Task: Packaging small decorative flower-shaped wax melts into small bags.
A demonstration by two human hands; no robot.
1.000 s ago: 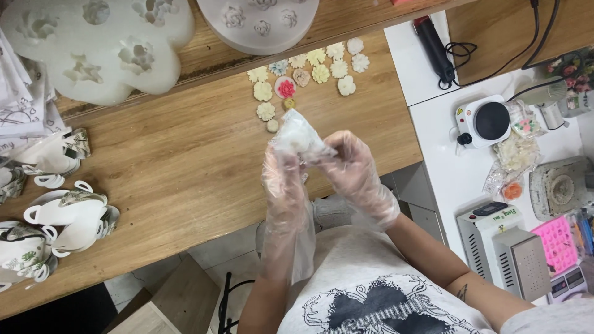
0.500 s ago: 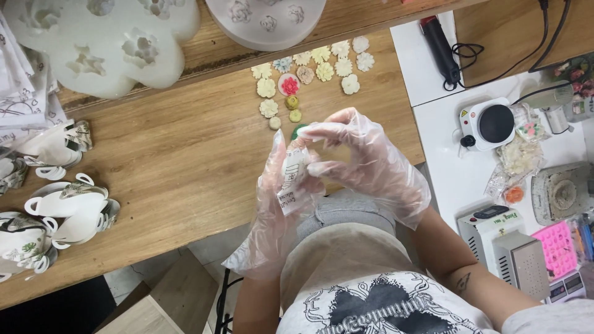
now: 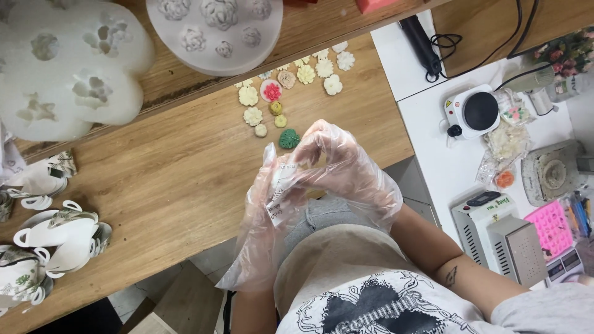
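Wax flowers (image 3: pixel 291 93) beyond gloved hands (image 3: pixel 322 179)

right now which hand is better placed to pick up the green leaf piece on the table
Right, probably. The right hand sits just below the green leaf piece, fingertips bent toward it. The left hand is lower and holds a small packet.

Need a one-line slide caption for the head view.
Gloved hands, left and right, handle a small plastic packet over a wooden table beside moulded flower pieces.

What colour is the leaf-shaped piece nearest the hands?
Dark green; the leaf-shaped piece shows best in the head view.
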